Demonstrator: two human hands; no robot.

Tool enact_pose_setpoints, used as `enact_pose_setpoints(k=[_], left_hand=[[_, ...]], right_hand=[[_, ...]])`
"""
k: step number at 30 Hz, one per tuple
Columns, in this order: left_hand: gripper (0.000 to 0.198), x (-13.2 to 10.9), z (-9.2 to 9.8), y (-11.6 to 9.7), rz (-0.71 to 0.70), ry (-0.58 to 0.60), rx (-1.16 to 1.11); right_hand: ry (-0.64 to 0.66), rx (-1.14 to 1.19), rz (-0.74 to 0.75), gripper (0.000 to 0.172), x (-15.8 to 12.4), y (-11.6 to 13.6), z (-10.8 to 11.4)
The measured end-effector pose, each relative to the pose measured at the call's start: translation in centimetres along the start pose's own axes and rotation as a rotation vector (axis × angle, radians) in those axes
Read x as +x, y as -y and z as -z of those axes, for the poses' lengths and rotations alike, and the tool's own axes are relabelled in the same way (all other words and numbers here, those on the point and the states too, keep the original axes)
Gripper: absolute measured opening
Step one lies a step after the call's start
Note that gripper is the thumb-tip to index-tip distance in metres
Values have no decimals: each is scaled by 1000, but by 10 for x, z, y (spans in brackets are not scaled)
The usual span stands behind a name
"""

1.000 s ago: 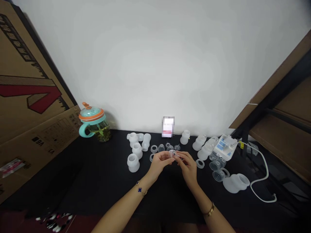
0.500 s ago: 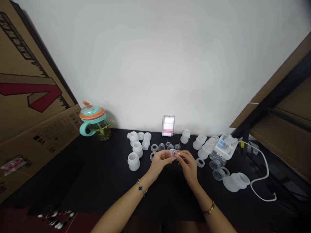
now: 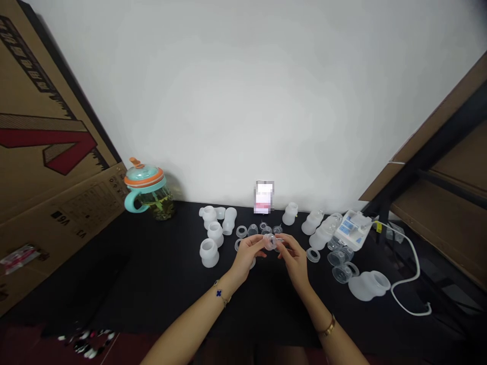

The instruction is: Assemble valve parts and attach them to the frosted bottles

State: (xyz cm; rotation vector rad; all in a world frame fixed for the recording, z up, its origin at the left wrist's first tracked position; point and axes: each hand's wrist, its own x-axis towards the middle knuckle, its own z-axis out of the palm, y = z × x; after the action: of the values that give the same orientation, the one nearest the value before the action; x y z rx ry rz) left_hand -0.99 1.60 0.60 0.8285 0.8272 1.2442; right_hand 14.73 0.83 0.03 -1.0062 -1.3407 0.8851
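My left hand (image 3: 245, 256) pinches a small clear round bottle part (image 3: 270, 242) from its left side. Against the right side of the same part are the fingers of my right hand (image 3: 296, 258), also closed. It has a ring-like rim tilted toward me; its finer detail is too small to make out. Behind my hands lie clear rings (image 3: 241, 231) and clear dome-shaped pieces (image 3: 252, 230), some partly hidden by my fingers. Left of them stand several frosted white bottle bodies (image 3: 209, 253). By my right hand lies another clear ring (image 3: 313, 255).
A lit phone (image 3: 264, 197) leans against the wall. Frosted bottles (image 3: 323, 233), clear caps (image 3: 342, 274) and a white box (image 3: 354, 229) with a white cable (image 3: 416, 253) are at right. A teal-lidded jug (image 3: 150, 190) stands at left, beside a cardboard box (image 3: 57, 142).
The clear part has turned between my fingers, so its round opening faces me more. My right fingers have shifted slightly, and a ring below my left hand has come into view.
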Motion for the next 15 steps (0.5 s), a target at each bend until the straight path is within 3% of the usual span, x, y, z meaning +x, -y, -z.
enact_pose_setpoints(k=[7, 15], left_hand=[[37, 3, 4, 5, 65, 0, -106], [39, 0, 2, 2, 20, 49, -38]], right_hand=[[76, -23, 32, 26, -2, 3, 0], [43, -87, 62, 26, -2, 2, 0]])
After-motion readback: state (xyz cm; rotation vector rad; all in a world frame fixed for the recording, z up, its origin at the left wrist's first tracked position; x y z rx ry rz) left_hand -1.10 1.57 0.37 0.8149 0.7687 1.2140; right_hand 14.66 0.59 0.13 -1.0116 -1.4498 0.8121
